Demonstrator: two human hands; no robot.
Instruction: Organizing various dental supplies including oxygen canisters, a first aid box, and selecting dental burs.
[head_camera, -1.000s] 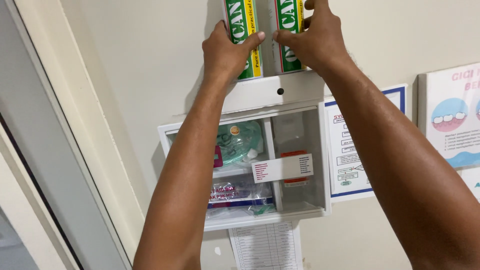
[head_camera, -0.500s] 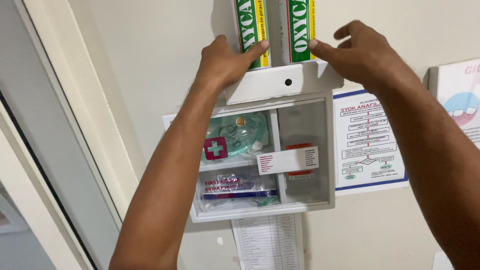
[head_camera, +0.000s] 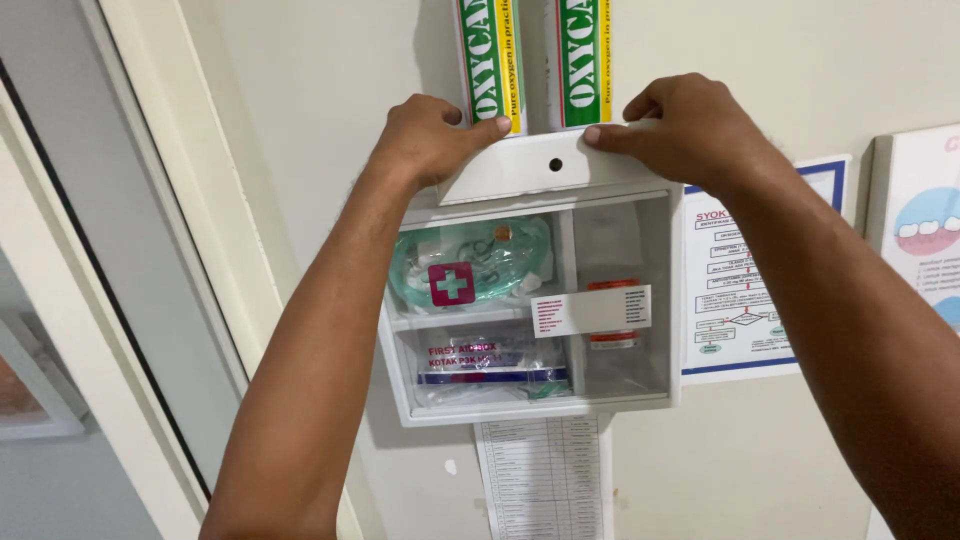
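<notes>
- Head view, only one here: both arms went up to a white wall cabinet (head_camera: 640, 400) with a clear front, mounted on a cream wall (head_camera: 300, 100).
- Left hand (head_camera: 432, 138) sat on the top left corner of the cabinet's white cap (head_camera: 545, 165), fingers curled over the edge and thumb lying flat along the cap's front, gripping it.
- Right hand (head_camera: 690, 128) did the same on the top right corner, fingers bent over the top and thumb pressed to the cap's front edge.
- The cap had a small dark hole in the middle of its front, pretty much between the two thumbs.
- Two cans (head_camera: 535, 60) with green and yellow stripes stood upright side by side on top of the cabinet, right behind the cap and between the hands. The left thumb tip touched the left can; couldn't tell if the right hand touched the other.
- Inside, upper left shelf: a greenish mask (head_camera: 480, 255) in a bag, with a pink cross sticker in front of it.
- Lower left shelf: a flat clear pouch (head_camera: 490, 365) with red print.
- Right compartment: a clear jar (head_camera: 612, 340) with a red band, partly behind a white label.
- Just right of the cabinet, a blue-framed chart (head_camera: 740, 280) hung on the wall; a printed sheet (head_camera: 545, 475) hung below the bottom edge.
- A door frame (head_camera: 170, 250) ran down the left side.
</notes>
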